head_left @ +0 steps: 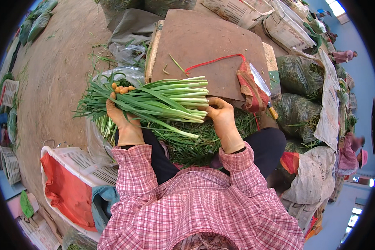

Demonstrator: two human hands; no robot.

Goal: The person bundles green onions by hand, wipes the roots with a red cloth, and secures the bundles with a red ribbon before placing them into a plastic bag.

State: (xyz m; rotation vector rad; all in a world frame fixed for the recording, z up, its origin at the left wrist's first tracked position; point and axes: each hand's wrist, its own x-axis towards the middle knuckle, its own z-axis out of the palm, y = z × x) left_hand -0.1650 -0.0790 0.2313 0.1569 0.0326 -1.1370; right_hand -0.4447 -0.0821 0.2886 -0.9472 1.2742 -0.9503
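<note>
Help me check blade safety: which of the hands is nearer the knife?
Right. The right hand is at the pale stalk ends of the green bunch, left of the knife; the left hand is farther left, holding the bunch toward its leafy end.

Free to pass over the far middle of the tabletop (208, 33). Obstructed on its right by a knife (259, 77) and red cloth (249, 89), across the middle by a red cord (216, 58), along the near edge by green stalks (183, 96).
</note>
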